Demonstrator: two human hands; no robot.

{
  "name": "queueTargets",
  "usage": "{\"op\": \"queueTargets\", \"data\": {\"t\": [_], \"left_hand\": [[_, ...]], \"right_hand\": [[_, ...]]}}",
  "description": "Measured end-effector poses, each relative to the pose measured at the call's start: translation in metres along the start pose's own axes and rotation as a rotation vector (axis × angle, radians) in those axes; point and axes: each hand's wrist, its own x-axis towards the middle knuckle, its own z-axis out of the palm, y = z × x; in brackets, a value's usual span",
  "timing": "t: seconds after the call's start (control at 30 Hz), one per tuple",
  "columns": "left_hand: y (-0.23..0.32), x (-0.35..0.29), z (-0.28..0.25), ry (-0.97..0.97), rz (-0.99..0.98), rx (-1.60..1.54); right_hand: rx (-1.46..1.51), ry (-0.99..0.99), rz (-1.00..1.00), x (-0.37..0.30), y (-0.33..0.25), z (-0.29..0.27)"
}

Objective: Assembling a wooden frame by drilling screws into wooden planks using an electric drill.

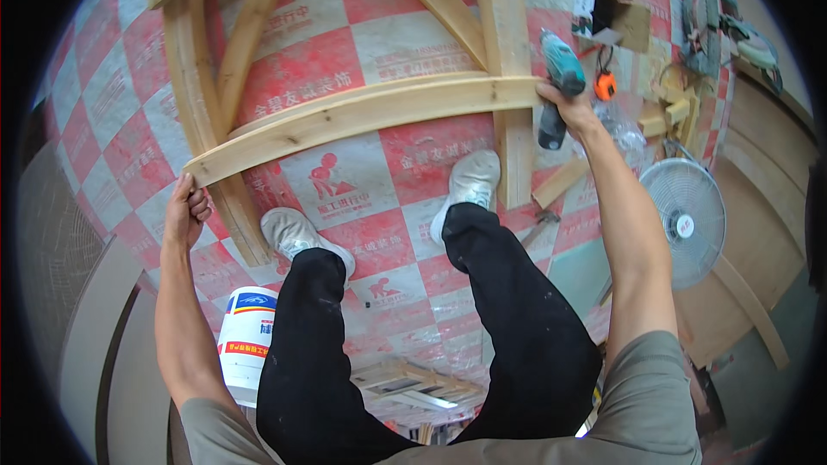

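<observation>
Along the crossbar [370, 118], we find the left hand [188, 211] pinching its left end, right hand [570, 109] fingers curled round a drill [564, 67]; braces [428, 5] beyond it appear placed, its fastening unconfirmed.

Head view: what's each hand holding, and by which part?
The right hand holds the drill by its handle. The left hand touches the left end of the wooden board; whether it grips or just steadies it cannot be told.
</observation>
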Motion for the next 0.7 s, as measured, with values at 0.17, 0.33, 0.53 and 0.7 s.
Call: {"op": "queueTargets", "data": {"t": [0.17, 0.33, 0.53, 0.7], "left_hand": [[-0.003, 0.005, 0.009, -0.005, 0.007, 0.03], [0.001, 0.003, 0.007, 0.005, 0.039, 0.021], [0.002, -0.003, 0.002, 0.02, -0.007, 0.024], [-0.002, 0.004, 0.007, 0.005, 0.021, 0.072]], "right_hand": [[-0.041, 0.039, 0.054, -0.004, -0.01, -0.013], [-0.092, 0.024, 0.01, -0.003, -0.006, -0.01], [0.012, 0.02, 0.087, -0.008, -0.009, 0.002], [-0.029, 0.035, 0.004, -0.007, -0.002, -0.004]]}}
